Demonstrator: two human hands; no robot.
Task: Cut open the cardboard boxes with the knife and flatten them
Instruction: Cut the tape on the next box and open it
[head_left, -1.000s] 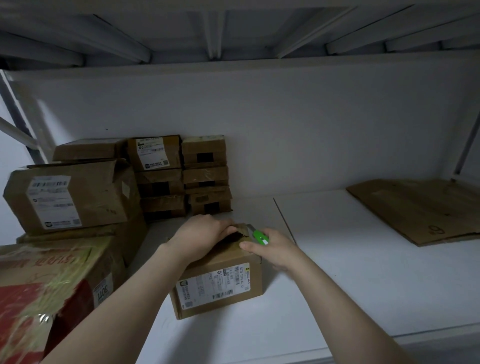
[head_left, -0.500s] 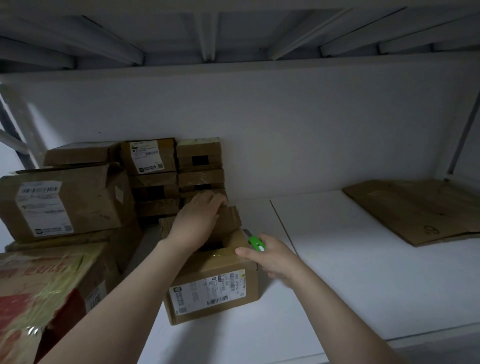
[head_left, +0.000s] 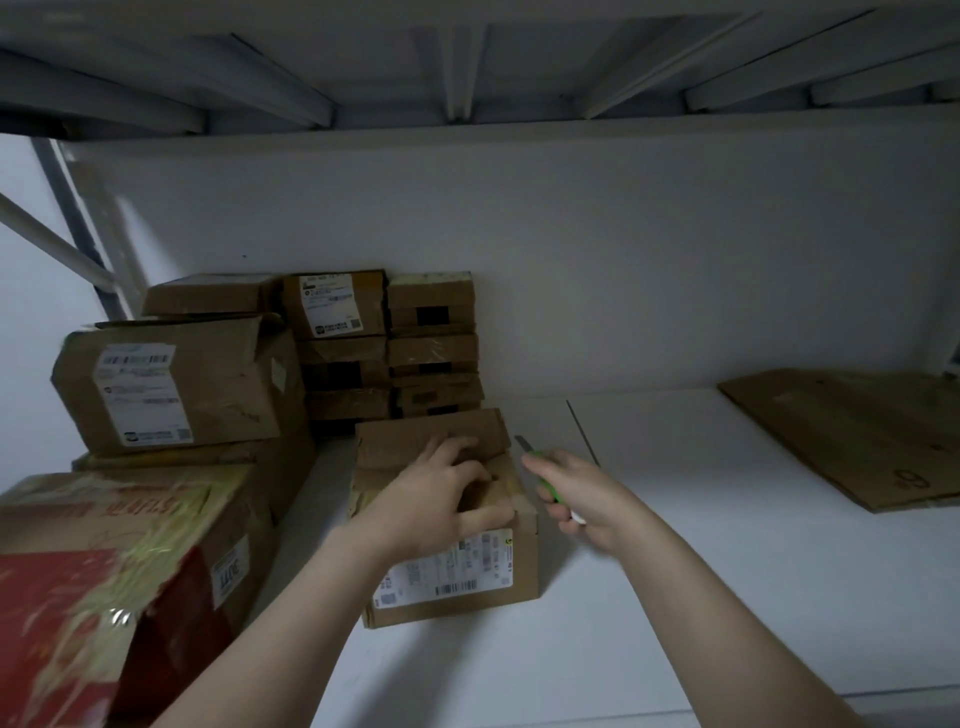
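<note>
The small box (head_left: 447, 525) I'm working on sits on the white shelf (head_left: 727, 545), just in front of the stack of sealed boxes (head_left: 384, 343) against the back wall and right beside the big red-printed carton (head_left: 119, 587) on my left. My left hand (head_left: 431, 504) is spread over its top, fingers pressing down on the flaps, which are up and loose at the far side, so I judge the top seam is already cut. My right hand (head_left: 576, 499) is closed around the green knife (head_left: 540, 473), held just off the box's right edge with the blade end pointing away from me and clear of the cardboard. This box looks light and thin-walled; it will slide on the smooth shelf if I only push it, so I'd pin it from above or hold it by a corner edge where the board is stiffest. The flaps are soft and creased and will fold easily, but the tape across them looks slick and may resist tearing, so the bottom seam probably wants the blade too. I must keep my left fingers out of the cutting line. A flattened sheet (head_left: 852, 436) already lies at the far right of the shelf, well apart.
</note>
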